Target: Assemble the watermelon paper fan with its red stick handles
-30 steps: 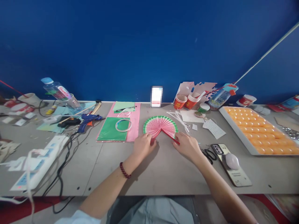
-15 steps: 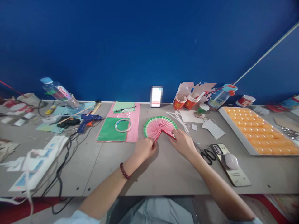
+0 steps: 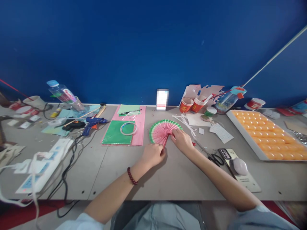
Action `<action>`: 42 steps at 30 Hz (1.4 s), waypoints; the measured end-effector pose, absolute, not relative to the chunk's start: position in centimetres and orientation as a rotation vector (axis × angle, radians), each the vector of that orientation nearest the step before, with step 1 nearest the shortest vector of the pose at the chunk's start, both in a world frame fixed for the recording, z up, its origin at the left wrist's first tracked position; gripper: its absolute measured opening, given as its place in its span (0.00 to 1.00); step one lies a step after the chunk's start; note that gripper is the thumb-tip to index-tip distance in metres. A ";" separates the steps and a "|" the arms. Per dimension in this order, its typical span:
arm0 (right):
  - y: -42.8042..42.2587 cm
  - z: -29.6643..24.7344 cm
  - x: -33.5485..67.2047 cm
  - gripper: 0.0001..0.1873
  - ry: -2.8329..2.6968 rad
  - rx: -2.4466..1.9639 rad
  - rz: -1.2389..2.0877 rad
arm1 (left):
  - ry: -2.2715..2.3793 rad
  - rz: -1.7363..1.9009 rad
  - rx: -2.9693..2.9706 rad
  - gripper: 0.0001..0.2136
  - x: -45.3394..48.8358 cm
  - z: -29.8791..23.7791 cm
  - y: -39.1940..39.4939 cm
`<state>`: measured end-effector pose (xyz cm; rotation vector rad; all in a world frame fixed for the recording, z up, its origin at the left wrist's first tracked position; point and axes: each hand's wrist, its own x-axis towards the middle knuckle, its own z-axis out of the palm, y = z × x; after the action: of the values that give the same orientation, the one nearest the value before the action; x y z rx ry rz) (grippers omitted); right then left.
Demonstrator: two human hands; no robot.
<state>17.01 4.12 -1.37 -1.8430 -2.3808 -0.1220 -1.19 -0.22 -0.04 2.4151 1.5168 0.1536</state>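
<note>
A pleated paper fan (image 3: 159,130), pink with a green rim and dark specks like a watermelon, lies spread on the table in front of me. My left hand (image 3: 154,155) is closed on its lower left edge, with the fingertips curled out of sight. At the centre of the folds, my right hand (image 3: 181,139) pinches the fan with thumb and forefinger. That hand and wrist cover the fan's right part, and a small red tip shows beyond the wrist.
Left of the fan lie green and pink paper sheets (image 3: 118,132) with a tape roll (image 3: 128,129), then a blue glue gun (image 3: 92,124) and a power strip (image 3: 45,166). Rightward are scissors (image 3: 216,159), a phone (image 3: 248,180) with a mouse (image 3: 240,166), paper cups (image 3: 186,104) and an orange-filled tray (image 3: 271,135).
My right hand has moved left from the fan's right edge to the centre of its folds. My left hand stays at the lower left edge. The view has shifted slightly.
</note>
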 end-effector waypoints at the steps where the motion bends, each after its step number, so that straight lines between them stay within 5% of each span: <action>1: 4.2 -1.4 17.0 0.08 -2.371 -1.847 -0.126 | 1.518 0.153 2.414 0.11 -1.1 -0.1 -0.2; 30: 5.6 0.8 15.0 0.08 -2.263 -1.892 0.210 | 1.502 0.274 2.384 0.14 -0.7 -0.2 -0.5; 42: 3.0 -0.4 18.8 0.09 -2.126 -1.605 0.367 | 1.419 0.292 2.462 0.06 -1.2 0.3 -0.4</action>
<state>18.83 3.03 -0.35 -1.6054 -2.1263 0.3673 -1.16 -0.43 0.29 2.4624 1.4189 0.2916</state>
